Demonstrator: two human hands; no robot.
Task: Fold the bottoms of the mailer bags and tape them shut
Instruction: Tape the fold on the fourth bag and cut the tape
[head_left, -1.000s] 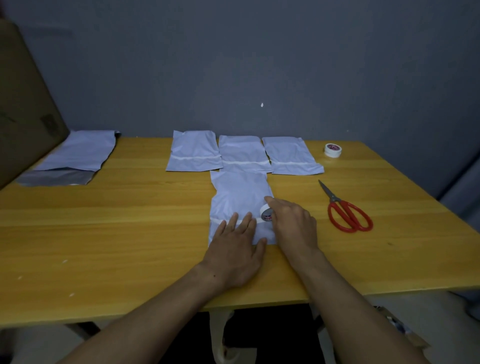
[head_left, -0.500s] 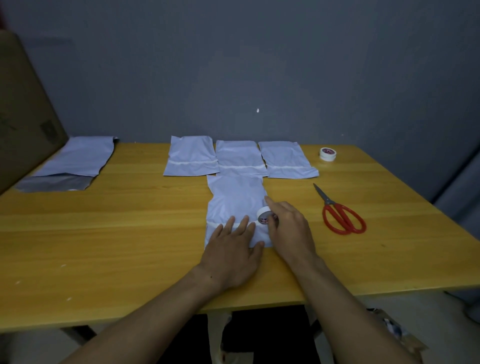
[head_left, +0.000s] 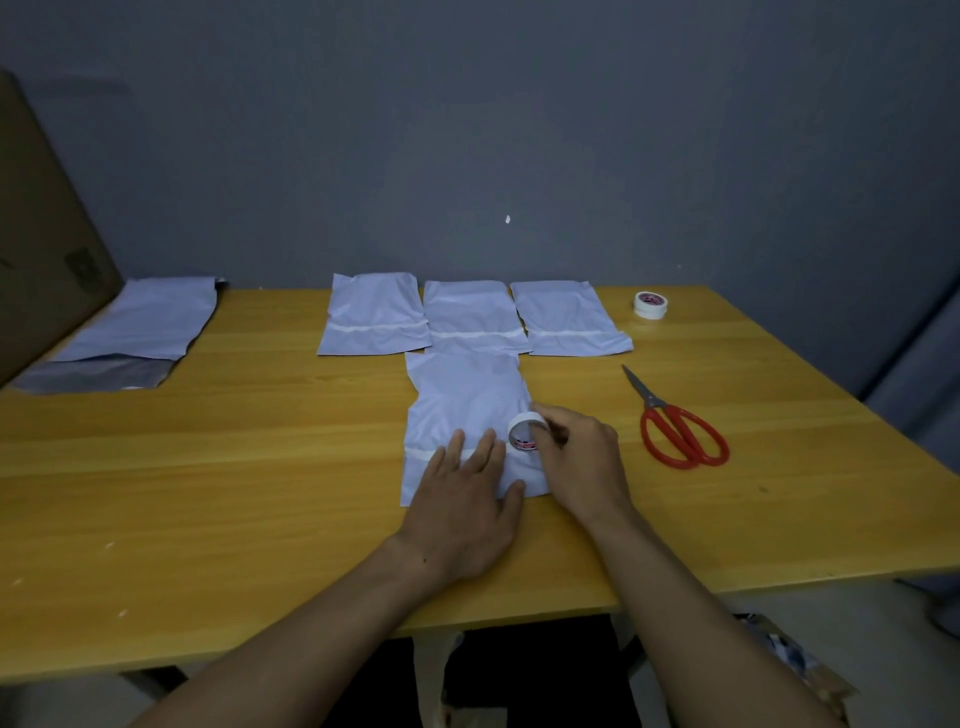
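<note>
The bag (head_left: 467, 400) is laid flat on the surface (head_left: 260, 467), near its front edge, its folded bottom pressed down by the left grip (head_left: 462, 514), fingers (head_left: 487, 451) straight, so the fold cannot spring open. The tape (head_left: 523, 432) is pinched upright in the right grip (head_left: 582, 462), at the seam's right end.

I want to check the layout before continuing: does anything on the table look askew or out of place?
Only slightly: the rightmost taped bag in the back row lies tilted, its near corner splayed right, while the other two bags lie straighter. Nothing looks spilled or damaged.
</note>
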